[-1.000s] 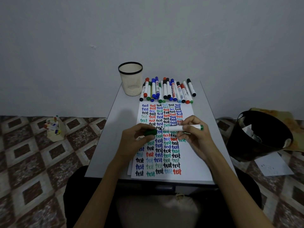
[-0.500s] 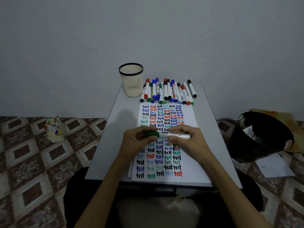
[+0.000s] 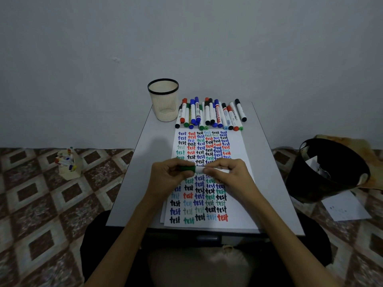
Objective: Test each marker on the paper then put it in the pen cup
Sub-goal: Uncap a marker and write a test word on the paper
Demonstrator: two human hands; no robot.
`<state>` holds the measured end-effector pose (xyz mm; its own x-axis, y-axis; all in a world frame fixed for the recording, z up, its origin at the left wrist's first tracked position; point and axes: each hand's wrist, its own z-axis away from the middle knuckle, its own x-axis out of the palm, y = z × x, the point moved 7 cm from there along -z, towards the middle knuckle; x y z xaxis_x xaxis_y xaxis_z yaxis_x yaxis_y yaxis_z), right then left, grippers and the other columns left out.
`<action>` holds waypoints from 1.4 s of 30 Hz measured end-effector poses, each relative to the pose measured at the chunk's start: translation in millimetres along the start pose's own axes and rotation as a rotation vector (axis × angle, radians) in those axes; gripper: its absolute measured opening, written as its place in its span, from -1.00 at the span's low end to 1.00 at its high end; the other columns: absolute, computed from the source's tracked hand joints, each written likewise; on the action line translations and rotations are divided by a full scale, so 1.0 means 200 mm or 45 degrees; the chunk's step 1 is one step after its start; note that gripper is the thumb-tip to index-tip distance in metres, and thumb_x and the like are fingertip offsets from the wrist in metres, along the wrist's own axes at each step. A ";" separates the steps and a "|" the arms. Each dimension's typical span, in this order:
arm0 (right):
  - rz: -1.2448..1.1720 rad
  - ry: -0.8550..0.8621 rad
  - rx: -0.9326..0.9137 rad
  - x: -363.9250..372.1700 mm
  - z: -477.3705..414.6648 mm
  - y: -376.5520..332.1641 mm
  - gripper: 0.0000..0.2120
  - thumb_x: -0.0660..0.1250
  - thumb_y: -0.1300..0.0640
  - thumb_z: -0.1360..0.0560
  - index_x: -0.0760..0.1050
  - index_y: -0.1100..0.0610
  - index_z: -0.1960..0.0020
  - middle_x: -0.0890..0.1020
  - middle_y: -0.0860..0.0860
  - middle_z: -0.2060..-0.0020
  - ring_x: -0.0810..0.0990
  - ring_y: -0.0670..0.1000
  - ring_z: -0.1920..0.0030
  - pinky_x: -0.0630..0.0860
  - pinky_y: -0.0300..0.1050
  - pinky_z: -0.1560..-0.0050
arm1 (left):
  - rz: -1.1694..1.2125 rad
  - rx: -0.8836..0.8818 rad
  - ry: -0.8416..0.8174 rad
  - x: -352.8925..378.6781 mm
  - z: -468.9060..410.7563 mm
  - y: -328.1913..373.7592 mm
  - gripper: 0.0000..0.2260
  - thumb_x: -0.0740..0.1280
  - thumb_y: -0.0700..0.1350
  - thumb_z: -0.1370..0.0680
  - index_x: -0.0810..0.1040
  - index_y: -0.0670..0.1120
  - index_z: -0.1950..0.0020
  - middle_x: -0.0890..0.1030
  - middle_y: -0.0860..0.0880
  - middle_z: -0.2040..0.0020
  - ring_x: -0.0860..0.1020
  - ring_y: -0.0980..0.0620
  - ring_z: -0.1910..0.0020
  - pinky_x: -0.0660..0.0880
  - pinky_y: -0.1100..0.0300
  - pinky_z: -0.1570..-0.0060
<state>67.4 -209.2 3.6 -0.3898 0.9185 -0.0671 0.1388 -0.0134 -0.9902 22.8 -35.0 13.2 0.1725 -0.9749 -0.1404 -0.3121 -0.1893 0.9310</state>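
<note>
Left hand (image 3: 165,180) pinches green cap (image 3: 187,168); right hand (image 3: 233,179) pinches marker (image 3: 210,170). Best pushed straight, seated fully.

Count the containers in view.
3: the pen cup at the table's far left corner; a small cream holder on the floor, left; a black bin on the floor, right. None appears hidden.

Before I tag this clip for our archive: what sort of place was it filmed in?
Probably a plain room in a home, though I can't be sure: a small grey table facing a bare wall, a patterned tile floor, and a black waste bin standing on it.
</note>
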 end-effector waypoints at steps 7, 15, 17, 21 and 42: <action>0.495 -0.081 -0.113 -0.05 -0.05 -0.08 -0.85 0.54 0.05 -0.35 0.70 0.04 0.10 0.65 -0.05 0.28 0.56 0.01 0.27 0.52 0.05 0.25 | -0.071 0.055 -0.007 0.02 0.00 0.01 -0.75 0.49 -0.35 -0.35 0.65 -0.10 0.04 0.69 -0.02 0.11 0.66 0.03 0.11 0.59 0.20 0.07; 1.200 -0.245 -0.385 0.06 -0.30 -0.16 -0.76 0.44 0.02 -0.45 0.62 -0.01 -0.11 0.53 -0.07 0.12 0.44 -0.08 0.14 0.35 -0.10 0.13 | -1.070 0.005 0.026 -0.21 -0.09 -0.08 -0.48 0.25 0.16 -0.53 0.40 -0.11 -0.39 0.39 -0.06 -0.40 0.31 0.02 -0.40 0.26 -0.01 -0.39; 1.095 -0.104 -0.334 0.04 -0.41 -0.18 -0.78 0.44 0.05 -0.45 0.62 0.00 -0.09 0.55 -0.05 0.12 0.48 -0.07 0.16 0.39 -0.10 0.15 | -1.354 -0.173 -0.083 -0.26 -0.06 -0.19 -0.27 -0.11 0.33 -0.49 0.17 -0.10 -0.51 0.15 -0.06 -0.53 0.04 -0.01 -0.52 -0.04 -0.01 -0.48; 0.868 0.199 -0.335 0.03 -0.61 -0.30 -0.80 0.40 0.07 -0.50 0.58 0.08 -0.10 0.58 -0.06 0.15 0.54 -0.06 0.19 0.53 -0.05 0.15 | -1.417 -0.205 -0.110 -0.26 -0.04 -0.25 -0.24 -0.29 0.31 -0.46 0.05 -0.09 -0.54 0.06 -0.05 -0.55 -0.03 0.06 -0.52 -0.20 0.12 -0.46; 1.047 0.492 -0.196 0.34 -1.24 -0.43 -0.69 0.37 -0.06 -0.44 0.59 0.14 -0.06 0.47 0.09 -0.14 0.37 0.10 -0.21 0.29 -0.04 -0.12 | -1.234 -0.086 -0.011 -0.25 -0.05 -0.18 -0.45 0.07 0.16 -0.59 0.18 -0.11 -0.50 0.20 -0.04 -0.51 0.12 0.05 -0.49 -0.05 0.24 -0.42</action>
<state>253.9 -47.0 114.6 0.2123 0.7117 -0.6697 0.3677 -0.6931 -0.6200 36.0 21.5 -10.3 0.3194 -0.4002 -0.8589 0.0165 -0.9040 0.4273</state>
